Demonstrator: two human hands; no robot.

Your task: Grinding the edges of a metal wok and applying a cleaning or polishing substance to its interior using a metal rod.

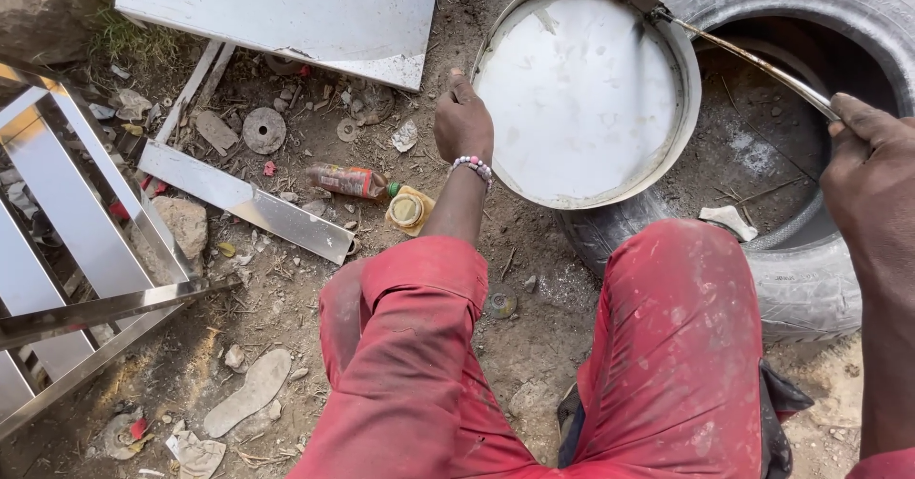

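Note:
A round shiny metal pan (688, 98) with a flat pale bottom leans on a worn black tyre (810, 279). My left hand (462, 124), with a bead bracelet on the wrist, grips the pan's left rim. My right hand (872, 169) holds a long thin metal rod (743, 58) whose far tip touches the pan's upper right rim. My knees in red dusty trousers (667, 346) fill the lower part of the view.
Dirt ground strewn with litter. A flat metal sheet (286, 7) lies at top left, a metal bar (248, 203) below it, a steel frame (76, 250) at far left. A plastic bottle (348, 181) and a small lidded jar (407, 210) lie near my left wrist.

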